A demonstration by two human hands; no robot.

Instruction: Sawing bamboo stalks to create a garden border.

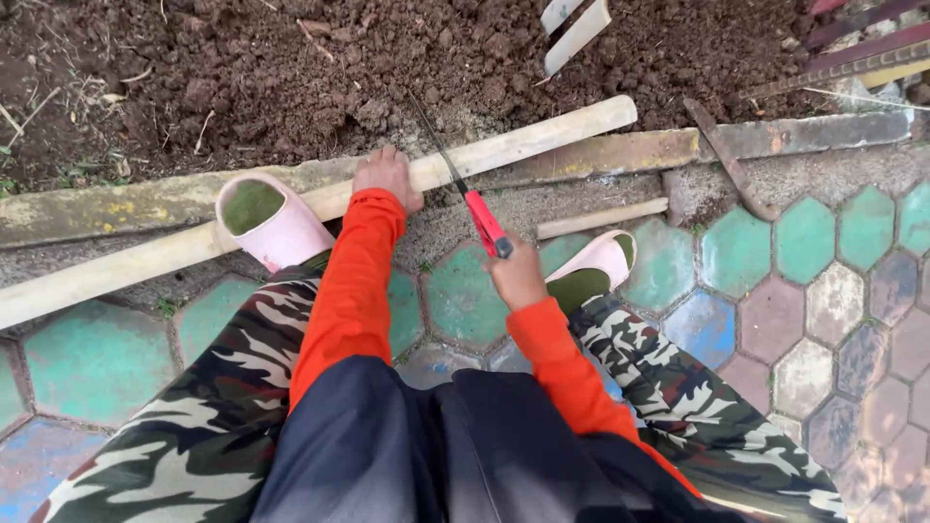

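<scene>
Along the concrete kerb (116, 208) edging the soil: long wooden pole (291, 208), pinned flat under left hand (387, 176) to steady it; hand saw (465, 194), red handle gripped in right hand (515, 276), blade crossing the pole just beside the left hand.

A garden edge: tilled soil (291, 68) beside hexagonal paving (814, 291).

Single view from the head, looking steeply down over the lap and knees. Close range, arms reaching toward twelve o'clock. Dark soil (291, 68) across the top, hexagonal paving (804, 291) from three to six o'clock. No second view to overlap.
</scene>
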